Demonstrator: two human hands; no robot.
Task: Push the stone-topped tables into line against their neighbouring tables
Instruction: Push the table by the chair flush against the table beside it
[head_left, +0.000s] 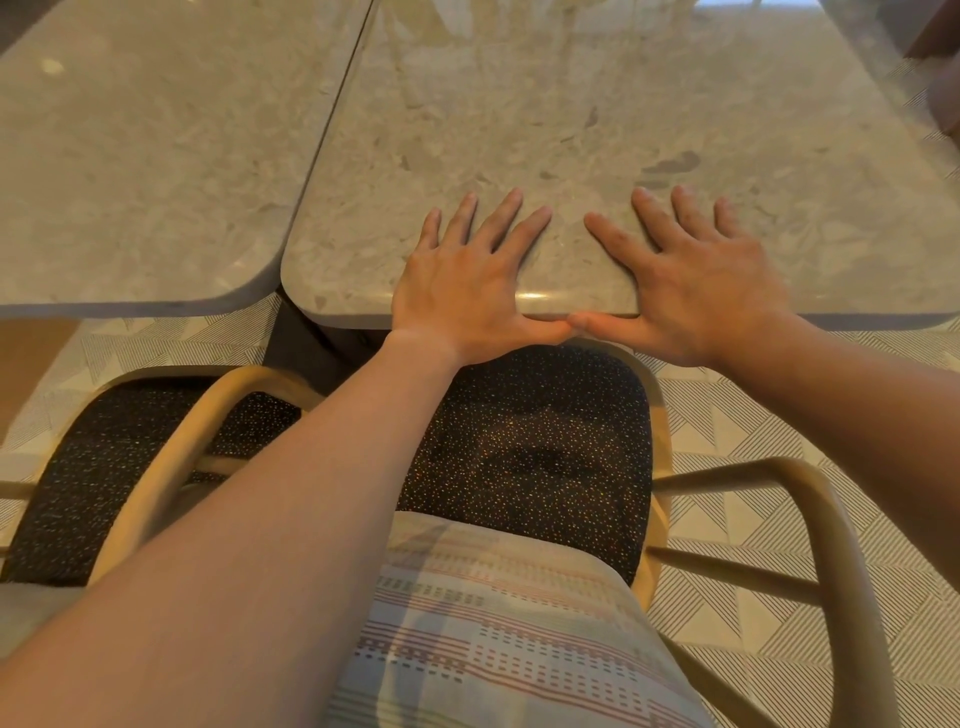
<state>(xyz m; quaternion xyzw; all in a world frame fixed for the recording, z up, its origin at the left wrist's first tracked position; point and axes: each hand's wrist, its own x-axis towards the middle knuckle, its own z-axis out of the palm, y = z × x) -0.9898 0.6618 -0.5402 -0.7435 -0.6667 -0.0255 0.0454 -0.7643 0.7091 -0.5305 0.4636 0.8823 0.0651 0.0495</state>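
Note:
Two beige stone-topped tables stand side by side. The right table (597, 104) sits slightly nearer to me than the left table (145, 145), so their front edges are not level; a thin dark seam runs between them. My left hand (467, 280) and my right hand (696, 275) lie flat on the right table's near edge, fingers straight and spread on the top. Both thumbs reach along the front rim and meet at their tips.
A chair with a dark speckled seat (545, 447) and a tan frame stands right below the table edge, under my arms. A second such chair (104, 467) is to the left. Patterned floor tiles (753, 426) show on the right.

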